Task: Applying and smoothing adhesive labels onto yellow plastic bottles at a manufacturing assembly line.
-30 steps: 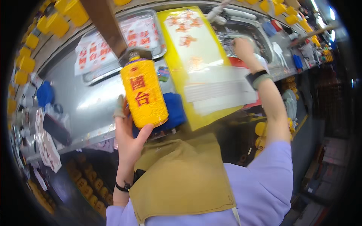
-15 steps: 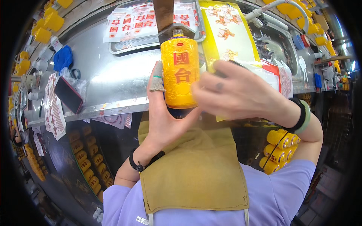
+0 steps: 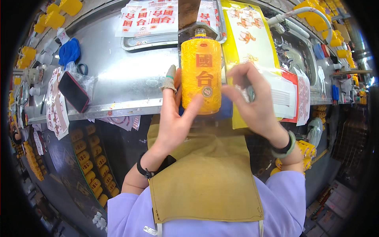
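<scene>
At the near edge of the steel table (image 3: 130, 75), we have the yellow bottle (image 3: 200, 71) upright, its flat-fronted body rounded at the shoulders and pebbled all over, with red characters and a clear, narrow neck. Our left hand (image 3: 175, 114) is clamped on its left side — thumb on the front beside a small round emblem (image 3: 207, 92), a knitted finger cover (image 3: 169, 79) on one finger. Our right hand (image 3: 252, 100) hovers just beside the other side, fingers curled and apart from the thumb; whether it touches, we cannot tell. The metal is smooth and glaring, with printed sheets (image 3: 148, 19) over a rimmed tray (image 3: 136, 46), a glossy yellow sheet (image 3: 236, 116) to the right, and a dark phone (image 3: 74, 93) and crumpled blue cloth (image 3: 69, 52) to the left. Below, past our tan apron (image 3: 205, 181), rounded yellow containers (image 3: 90, 168) sit in rows.
</scene>
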A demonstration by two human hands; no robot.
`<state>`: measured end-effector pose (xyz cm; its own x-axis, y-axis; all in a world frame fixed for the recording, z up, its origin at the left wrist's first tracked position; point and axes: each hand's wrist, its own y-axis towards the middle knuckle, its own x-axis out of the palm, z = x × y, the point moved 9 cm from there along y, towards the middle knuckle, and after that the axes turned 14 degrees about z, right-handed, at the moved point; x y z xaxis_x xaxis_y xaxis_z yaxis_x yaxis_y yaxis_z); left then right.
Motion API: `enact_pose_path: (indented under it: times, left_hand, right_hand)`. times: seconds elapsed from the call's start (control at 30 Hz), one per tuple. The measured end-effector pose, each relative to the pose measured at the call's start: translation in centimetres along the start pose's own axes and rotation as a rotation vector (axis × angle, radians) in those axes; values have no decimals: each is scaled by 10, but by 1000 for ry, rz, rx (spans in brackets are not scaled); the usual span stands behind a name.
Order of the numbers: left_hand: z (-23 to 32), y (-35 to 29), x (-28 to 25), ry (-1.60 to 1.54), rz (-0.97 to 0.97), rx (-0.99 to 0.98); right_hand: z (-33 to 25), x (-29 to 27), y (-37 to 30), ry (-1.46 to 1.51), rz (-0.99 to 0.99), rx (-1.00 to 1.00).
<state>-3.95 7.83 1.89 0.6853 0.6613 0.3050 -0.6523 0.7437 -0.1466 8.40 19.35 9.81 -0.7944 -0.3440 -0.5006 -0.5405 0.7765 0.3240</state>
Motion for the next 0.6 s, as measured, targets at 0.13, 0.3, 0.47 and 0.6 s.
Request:
enact_pose_path:
  times: [0.13, 0.3, 0.47, 0.6]
  left_hand:
    - [-5, 11, -1, -57, -129, -98]
    - [-7, 8, -1, -30, -181, -114]
    - [-6, 2, -3, 3, -217, -89]
    - [-7, 1, -3, -25, -230, -110]
  right_hand:
    - [38, 30, -51, 213, -78, 410]
    - [55, 40, -63, 423, -66, 609]
    - [59, 40, -59, 486, -116, 642]
    - [57, 40, -59, 553, -106, 657]
